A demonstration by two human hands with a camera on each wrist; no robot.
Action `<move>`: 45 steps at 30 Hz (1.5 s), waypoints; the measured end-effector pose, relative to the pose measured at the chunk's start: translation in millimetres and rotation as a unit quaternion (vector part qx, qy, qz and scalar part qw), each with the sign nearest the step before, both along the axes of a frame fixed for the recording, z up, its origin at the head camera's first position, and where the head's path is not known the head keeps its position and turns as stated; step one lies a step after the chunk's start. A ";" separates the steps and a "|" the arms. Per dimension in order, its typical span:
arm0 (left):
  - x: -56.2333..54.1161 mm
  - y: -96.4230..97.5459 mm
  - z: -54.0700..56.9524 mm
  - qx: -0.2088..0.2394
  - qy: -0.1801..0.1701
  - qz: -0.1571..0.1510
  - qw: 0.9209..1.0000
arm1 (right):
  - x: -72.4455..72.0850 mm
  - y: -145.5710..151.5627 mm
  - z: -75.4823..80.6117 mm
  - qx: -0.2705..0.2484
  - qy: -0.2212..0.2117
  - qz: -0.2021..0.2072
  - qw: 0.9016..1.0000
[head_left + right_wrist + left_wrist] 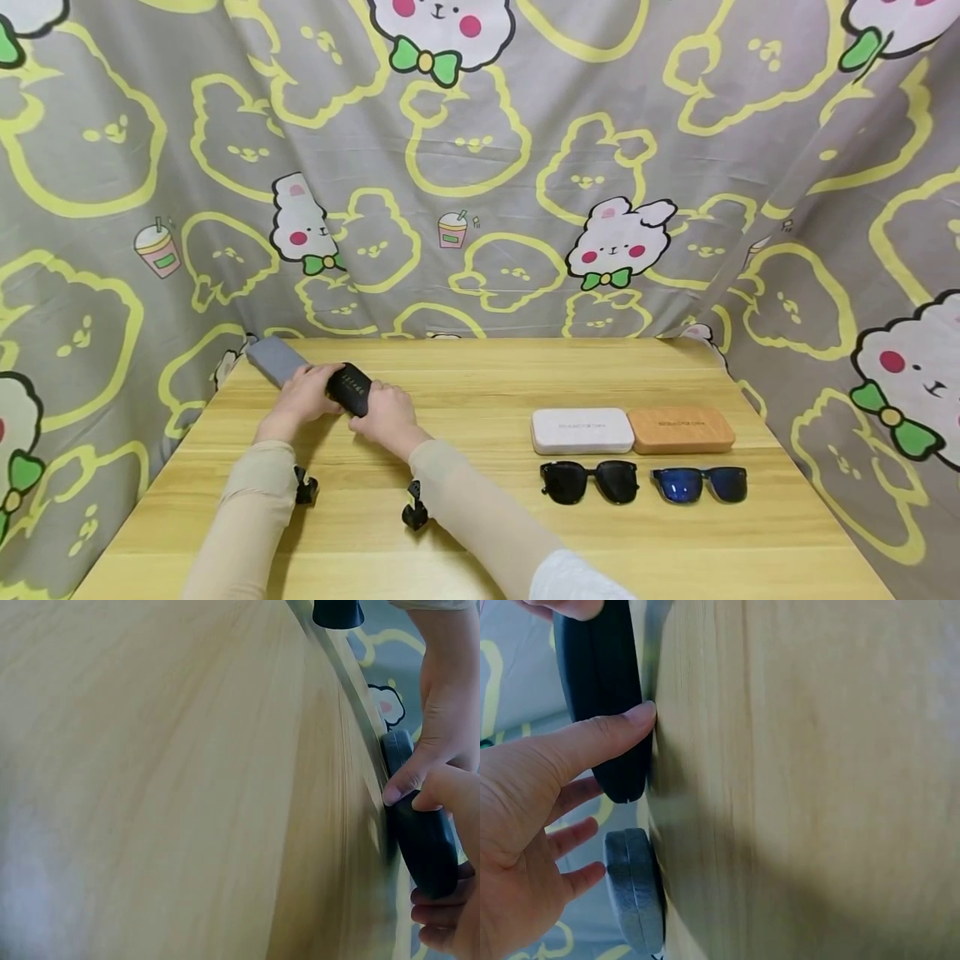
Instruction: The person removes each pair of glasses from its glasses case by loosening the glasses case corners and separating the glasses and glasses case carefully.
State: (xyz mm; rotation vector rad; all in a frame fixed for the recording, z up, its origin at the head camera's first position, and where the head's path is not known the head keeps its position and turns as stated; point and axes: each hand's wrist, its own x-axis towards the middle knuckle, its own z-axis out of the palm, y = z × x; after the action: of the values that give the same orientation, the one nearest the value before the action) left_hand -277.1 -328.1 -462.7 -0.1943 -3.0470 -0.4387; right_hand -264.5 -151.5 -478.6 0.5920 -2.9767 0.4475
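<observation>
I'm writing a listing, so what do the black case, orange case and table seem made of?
Black case: possibly imitation leather or plastic, given its smooth, dark, low-sheen surface. Orange case: perhaps a leather-look covering, fairly matte, judging by its slightly mottled surface. Table: wood or wood-look laminate, lightly glossy, showing grain and soft reflections.

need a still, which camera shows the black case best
Head view: the black case shows its lettered top there, though partly covered. Each wrist view shows a side and one end, also partly covered, with no lettering visible.
</observation>
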 end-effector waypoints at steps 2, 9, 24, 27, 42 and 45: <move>-0.6 0.0 0.0 -0.002 -0.001 0.001 1.000 | 0.6 2.7 0.8 -0.012 0.000 0.003 1.000; 1.0 -0.2 3.6 -0.009 0.020 -0.006 1.000 | 0.6 12.1 4.5 -0.065 0.010 0.026 0.997; 8.9 1.5 21.5 -0.023 0.094 -0.039 0.995 | -3.0 36.0 24.1 -0.102 0.035 0.097 0.989; 11.5 2.2 24.8 -0.027 0.104 -0.046 0.993 | -1.6 41.8 30.1 -0.096 0.033 0.112 0.989; 26.4 24.1 40.2 -0.059 0.168 -0.039 0.983 | 3.5 73.4 53.5 -0.032 0.062 0.156 0.985; 28.1 31.3 41.0 -0.063 0.186 -0.031 0.980 | 5.4 78.1 54.8 -0.009 0.076 0.150 0.986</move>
State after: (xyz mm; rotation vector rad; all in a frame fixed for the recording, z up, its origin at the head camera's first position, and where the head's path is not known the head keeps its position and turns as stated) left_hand -249.0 -296.9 -421.7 -0.3355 -2.7056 -0.1848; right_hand -259.1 -73.4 -423.8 1.0299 -2.7438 0.4246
